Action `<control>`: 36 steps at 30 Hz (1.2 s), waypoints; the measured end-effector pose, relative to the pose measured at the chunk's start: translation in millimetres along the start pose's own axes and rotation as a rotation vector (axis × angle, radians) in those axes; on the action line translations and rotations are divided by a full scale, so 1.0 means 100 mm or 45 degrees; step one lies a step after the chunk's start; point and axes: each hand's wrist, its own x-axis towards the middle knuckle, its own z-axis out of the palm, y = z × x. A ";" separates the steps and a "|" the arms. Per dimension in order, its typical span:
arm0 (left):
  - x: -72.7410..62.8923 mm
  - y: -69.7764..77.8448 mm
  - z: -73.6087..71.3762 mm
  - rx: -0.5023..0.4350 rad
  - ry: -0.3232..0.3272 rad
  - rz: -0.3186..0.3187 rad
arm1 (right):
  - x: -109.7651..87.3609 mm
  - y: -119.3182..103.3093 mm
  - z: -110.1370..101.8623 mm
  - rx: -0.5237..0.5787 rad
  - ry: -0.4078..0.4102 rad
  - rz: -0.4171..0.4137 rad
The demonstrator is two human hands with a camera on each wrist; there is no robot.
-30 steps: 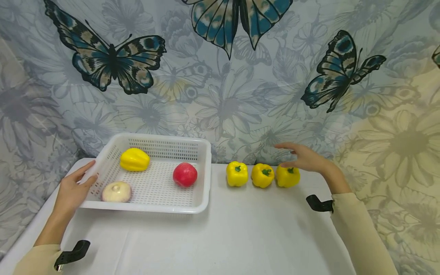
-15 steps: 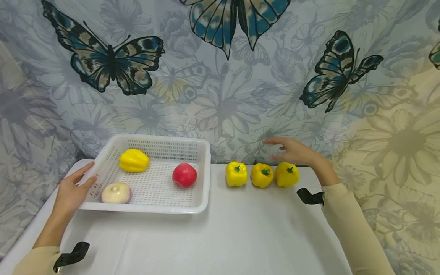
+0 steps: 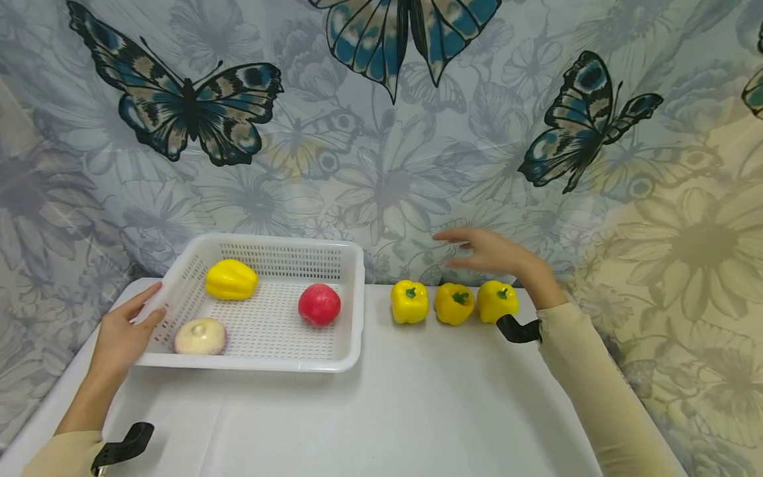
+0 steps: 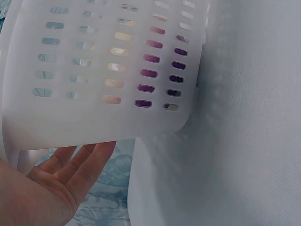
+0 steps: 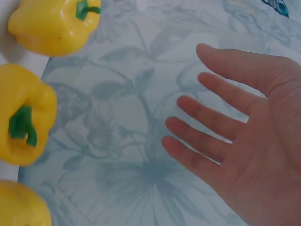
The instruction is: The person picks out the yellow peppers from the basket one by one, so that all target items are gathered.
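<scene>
In the head view, a pale floral backdrop (image 3: 381, 185) printed with blue-and-tan butterflies fills the 12 o'clock side, and the white table (image 3: 417, 411) runs toward 6 o'clock. On it, at 8 o'clock from the centre, sits a white perforated basket (image 3: 262, 361). The left hand (image 3: 122, 331) grips the basket's 9 o'clock end, thumb at the rim and fingers along the outer wall. The right hand (image 3: 491, 252) is held up at 3 o'clock from the centre, fingers extended and loosely spread, near but apart from three yellow bell peppers (image 3: 453, 313). These stand in a row on the table at 4 o'clock, their green stems showing. Inside the basket, a fourth yellow pepper (image 3: 231, 279) lies on its side at 10 o'clock, a pale onion (image 3: 200, 336) with a purplish edge rests at 8, and a round red fruit (image 3: 318, 305) at 3.
</scene>
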 end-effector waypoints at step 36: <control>-0.07 0.10 -0.03 -0.045 -0.011 0.042 | 0.92 -0.76 0.60 0.106 -0.022 -0.191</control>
